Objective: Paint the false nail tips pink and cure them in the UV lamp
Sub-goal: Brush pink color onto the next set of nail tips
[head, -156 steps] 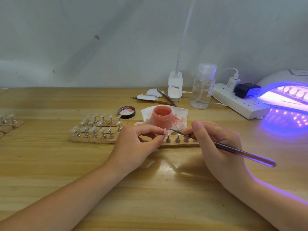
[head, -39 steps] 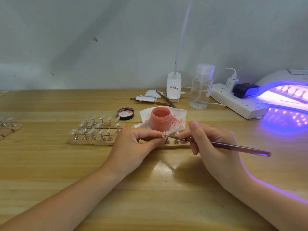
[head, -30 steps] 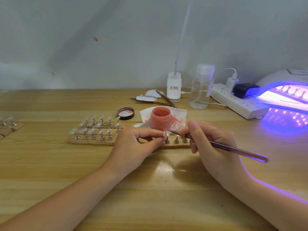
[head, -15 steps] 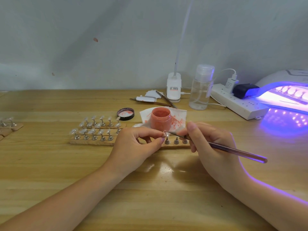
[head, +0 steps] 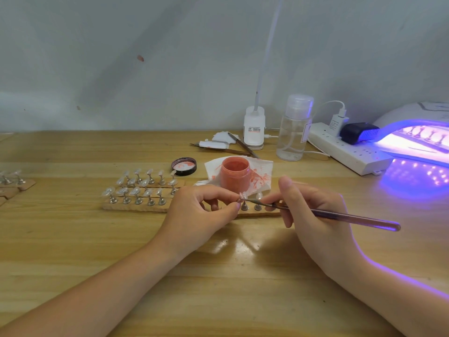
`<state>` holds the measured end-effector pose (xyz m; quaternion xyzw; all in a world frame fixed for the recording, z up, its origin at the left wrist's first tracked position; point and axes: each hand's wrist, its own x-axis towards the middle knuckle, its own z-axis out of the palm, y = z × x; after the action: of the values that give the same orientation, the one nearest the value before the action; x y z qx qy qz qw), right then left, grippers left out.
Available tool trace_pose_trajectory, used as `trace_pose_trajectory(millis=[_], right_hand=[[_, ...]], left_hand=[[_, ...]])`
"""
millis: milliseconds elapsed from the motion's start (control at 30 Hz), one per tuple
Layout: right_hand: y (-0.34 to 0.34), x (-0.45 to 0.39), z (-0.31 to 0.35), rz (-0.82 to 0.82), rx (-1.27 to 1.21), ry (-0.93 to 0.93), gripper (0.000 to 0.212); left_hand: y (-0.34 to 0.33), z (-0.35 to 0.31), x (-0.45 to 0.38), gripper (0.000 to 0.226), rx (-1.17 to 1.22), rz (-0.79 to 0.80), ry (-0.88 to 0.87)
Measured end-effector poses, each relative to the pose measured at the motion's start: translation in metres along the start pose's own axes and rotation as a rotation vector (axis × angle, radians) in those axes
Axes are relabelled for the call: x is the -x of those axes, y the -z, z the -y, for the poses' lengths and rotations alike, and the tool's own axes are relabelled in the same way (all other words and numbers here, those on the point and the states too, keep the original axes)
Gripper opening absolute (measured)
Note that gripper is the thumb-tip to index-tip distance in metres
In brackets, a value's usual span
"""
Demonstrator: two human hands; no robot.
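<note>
our left hand pinching a nail tip over the wooden strip, right hand gripping the brush, bristles on the tip, paint jar just behind, lit lamp far right on the bench

A single head-worn view is given, aimed forward and downward across the wooden table toward the wall, hands seen close.

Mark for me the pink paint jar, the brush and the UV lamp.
pink paint jar (head: 235,179), head view: on its front wall, below the open rim.
brush (head: 349,218), head view: on the handle's shaft, right of the right hand.
UV lamp (head: 413,111), head view: on the white top shell, above the lit opening.
</note>
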<state>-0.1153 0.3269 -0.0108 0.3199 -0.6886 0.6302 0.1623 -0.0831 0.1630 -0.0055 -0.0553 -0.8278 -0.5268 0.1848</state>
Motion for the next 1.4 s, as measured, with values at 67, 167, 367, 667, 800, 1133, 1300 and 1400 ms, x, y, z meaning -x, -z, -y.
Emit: trace_pose_trajectory(millis=[67, 167, 367, 667, 800, 1133, 1300, 1400], right_hand=[[0.0008, 0.0009, 0.0003, -0.038, -0.061, -0.039, 0.035], [-0.0003, 0.0008, 0.0014, -0.041, -0.033, -0.012, 0.033], [-0.0012, -0.0016, 0.0012, 0.007, 0.038, 0.015, 0.026], [-0.0005, -0.0006, 0.0013, -0.049, 0.026, 0.002, 0.027], [-0.0012, -0.0005, 0.0007, -0.013, 0.044, 0.020, 0.023], [0.0035, 0.0019, -0.0020, -0.129, -0.123, -0.107, 0.040], [0.0025, 0.0028, -0.0031, -0.083, -0.052, 0.013, 0.037], [0.0022, 0.0024, -0.0017, -0.057, 0.002, 0.062, 0.034]], left_hand=[[0.0003, -0.0001, -0.0001, 0.030, 0.004, 0.004, -0.002], [0.0006, -0.0002, 0.0000, 0.029, 0.004, 0.010, -0.009], [-0.0001, 0.0023, -0.0012, 0.029, -0.020, 0.012, -0.032], [0.0002, 0.0049, -0.0018, 0.025, -0.019, -0.008, -0.014], [0.0000, 0.0041, -0.0017, 0.027, -0.026, -0.008, -0.025], [0.0018, 0.0036, -0.0014, 0.007, 0.055, 0.031, -0.083], [0.0016, 0.0051, -0.0010, 0.004, 0.080, -0.014, -0.063], [0.0015, 0.0055, -0.0007, 0.008, 0.071, -0.017, -0.042]])
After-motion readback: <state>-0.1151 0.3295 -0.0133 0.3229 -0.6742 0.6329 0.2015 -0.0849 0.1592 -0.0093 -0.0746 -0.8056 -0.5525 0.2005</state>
